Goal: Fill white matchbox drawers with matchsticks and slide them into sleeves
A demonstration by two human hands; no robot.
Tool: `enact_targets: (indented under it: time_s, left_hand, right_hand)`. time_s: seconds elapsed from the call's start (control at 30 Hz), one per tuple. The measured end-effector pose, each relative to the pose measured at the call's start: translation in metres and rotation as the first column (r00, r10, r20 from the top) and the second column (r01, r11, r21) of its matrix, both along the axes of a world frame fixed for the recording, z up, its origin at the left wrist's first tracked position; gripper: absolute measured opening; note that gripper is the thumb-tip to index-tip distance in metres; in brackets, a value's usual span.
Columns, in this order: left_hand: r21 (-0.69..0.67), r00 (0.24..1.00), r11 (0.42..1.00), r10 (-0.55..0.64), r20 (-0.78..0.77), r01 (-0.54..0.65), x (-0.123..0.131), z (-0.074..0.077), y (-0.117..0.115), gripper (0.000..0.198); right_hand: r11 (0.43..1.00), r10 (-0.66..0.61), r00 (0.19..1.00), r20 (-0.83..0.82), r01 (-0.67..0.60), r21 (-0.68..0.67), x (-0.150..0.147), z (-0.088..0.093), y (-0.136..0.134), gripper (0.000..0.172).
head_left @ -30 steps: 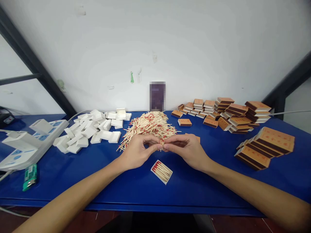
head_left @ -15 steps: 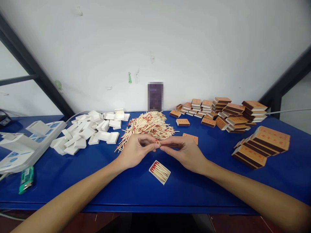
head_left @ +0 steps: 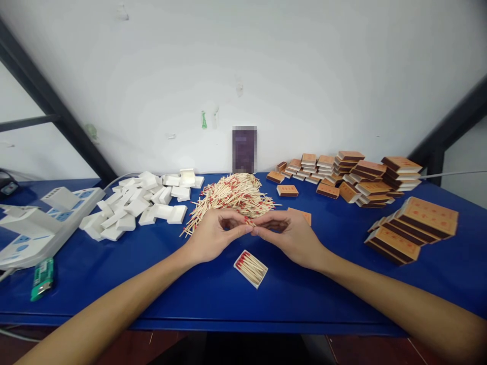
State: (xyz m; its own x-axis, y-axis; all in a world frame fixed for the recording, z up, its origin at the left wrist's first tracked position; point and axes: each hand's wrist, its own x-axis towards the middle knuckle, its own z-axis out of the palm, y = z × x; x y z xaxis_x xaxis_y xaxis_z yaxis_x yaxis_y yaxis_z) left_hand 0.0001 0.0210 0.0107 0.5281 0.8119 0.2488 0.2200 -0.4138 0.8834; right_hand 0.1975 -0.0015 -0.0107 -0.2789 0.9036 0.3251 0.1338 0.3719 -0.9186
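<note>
My left hand (head_left: 215,234) and my right hand (head_left: 291,235) meet fingertip to fingertip at the middle of the table. Pinched between them are a few matches (head_left: 249,223), mostly covered by the fingers; red heads show. Just below lies a white matchbox tray (head_left: 243,272) holding several red-headed matches, its heads toward the upper left. Behind my hands rises a big heap of loose matches (head_left: 238,193). An orange matchbox (head_left: 305,216) sits partly hidden behind my right hand.
White empty matchbox trays (head_left: 140,203) are piled at left. Orange matchboxes (head_left: 371,177) stand in stacks at back right, with more boxes (head_left: 422,223) nearer. A power strip (head_left: 57,223) and a green lighter (head_left: 42,279) lie far left, on the blue table (head_left: 182,299).
My hands stay together over the same spot, the fingers shifting slightly around the matches. The filled tray and the heap have not moved; the view has shifted a little.
</note>
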Motion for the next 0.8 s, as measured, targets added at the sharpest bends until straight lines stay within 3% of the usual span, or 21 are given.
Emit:
enact_targets:
  time_s: [0.23, 0.4, 0.57, 0.8]
  left_hand:
    - [0.174, 0.998, 0.985, 0.019, -0.067, -0.007, -0.001, 0.000, -0.001, 0.022]
    - [0.340, 0.997, 0.941, 0.029, -0.071, -0.003, -0.003, 0.001, -0.004, 0.020]
    - [0.460, 0.991, 0.884, -0.018, -0.132, 0.077, -0.007, 0.000, -0.005, 0.022]
    - [0.497, 0.966, 0.854, -0.029, -0.257, 0.158, -0.014, 0.002, -0.002, 0.023]
  right_hand:
    - [0.958, 0.124, 0.982, -0.140, -0.155, -0.242, 0.002, 0.007, 0.001, 0.023]
    - [0.914, 0.163, 0.965, -0.204, -0.226, -0.337, 0.004, 0.011, 0.001, 0.020]
    - [0.853, 0.181, 0.950, -0.256, -0.281, -0.439, 0.009, 0.007, 0.002, 0.021]
    - [0.811, 0.170, 0.941, -0.294, -0.303, -0.500, 0.011, 0.007, 0.002, 0.020]
